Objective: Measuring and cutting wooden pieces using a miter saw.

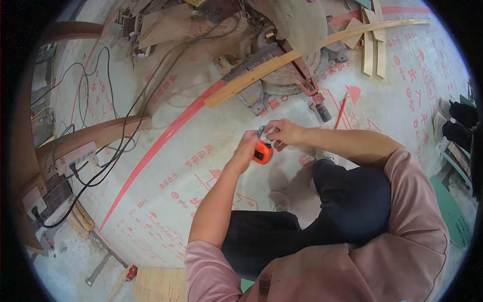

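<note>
My left hand [245,151] is closed around an orange and black tape measure [262,152], held low over the covered floor. Just beside it, my right hand [286,134] has its fingers curled in, the fingertips close to the left hand. A small grey piece [261,132] shows between the two hands; its kind is unclear. What the right fingers hold, if anything, is hidden. Ahead stands a mitre saw [308,80] with a long wooden strip [261,72] lying across it. A red pencil [342,111] lies on the floor right of the saw handle.
Wood offcuts [373,53] lie beyond the saw to the right. Black cables [128,132] run along the left to a power strip [79,157]. A hammer [98,269] rests at lower left. Printed protective sheeting [166,201] covers the floor. Black shoes [459,123] stand far right.
</note>
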### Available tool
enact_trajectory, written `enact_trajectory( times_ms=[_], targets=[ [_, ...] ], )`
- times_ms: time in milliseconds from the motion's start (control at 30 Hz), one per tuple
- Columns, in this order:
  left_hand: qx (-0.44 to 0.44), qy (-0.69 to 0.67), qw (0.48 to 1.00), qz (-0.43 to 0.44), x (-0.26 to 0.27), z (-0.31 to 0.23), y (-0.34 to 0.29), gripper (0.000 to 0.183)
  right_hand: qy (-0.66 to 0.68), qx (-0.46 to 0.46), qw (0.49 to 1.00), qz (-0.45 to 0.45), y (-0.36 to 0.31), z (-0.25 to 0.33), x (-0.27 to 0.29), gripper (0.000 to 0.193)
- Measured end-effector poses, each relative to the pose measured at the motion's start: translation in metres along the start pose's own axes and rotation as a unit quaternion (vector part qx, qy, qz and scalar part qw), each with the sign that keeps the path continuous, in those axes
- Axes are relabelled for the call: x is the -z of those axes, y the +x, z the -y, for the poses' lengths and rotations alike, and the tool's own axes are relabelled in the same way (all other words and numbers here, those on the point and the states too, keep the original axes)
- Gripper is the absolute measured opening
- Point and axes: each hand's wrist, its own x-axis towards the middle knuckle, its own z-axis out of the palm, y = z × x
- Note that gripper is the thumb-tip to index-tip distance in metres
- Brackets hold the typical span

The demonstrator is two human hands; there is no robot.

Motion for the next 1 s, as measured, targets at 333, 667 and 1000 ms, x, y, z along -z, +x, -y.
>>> enact_trajectory(
  times_ms=[333, 667, 1000],
  targets=[
    [0.14, -0.111, 0.983, 0.03, -0.025, -0.076, -0.03, 0.063, 0.198, -0.081, 0.966, 0.147, -0.005, 0.004, 0.012, 0.02],
    [0.095, 0.086, 0.985, 0.119, 0.013, -0.102, -0.039, 0.032, 0.197, -0.014, 0.98, -0.016, 0.004, 0.022, 0.011, 0.018],
    [0.164, 0.137, 0.976, -0.044, 0.155, -0.046, -0.168, 0.018, -0.518, 0.315, 0.728, -0.321, 0.054, 0.119, 0.037, 0.023]
  ],
)
